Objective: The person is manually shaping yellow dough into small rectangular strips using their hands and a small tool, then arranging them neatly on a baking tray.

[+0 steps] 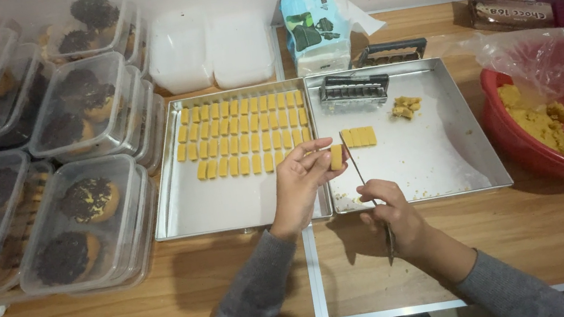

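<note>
Item: transfer step. Your left hand (298, 178) pinches one yellow dough piece (336, 157) over the left tray's (230, 207) right rim; your right hand (391, 213) clasps a knife (361, 173). Next likely calls for setting it beside the dough rows (243, 134).

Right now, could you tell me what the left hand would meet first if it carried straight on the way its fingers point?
Probably the short row of cut dough pieces on the right tray; the left hand points that way, though height is unclear.

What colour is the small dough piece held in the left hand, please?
Yellow-orange dough piece, seen in the head view.
</note>
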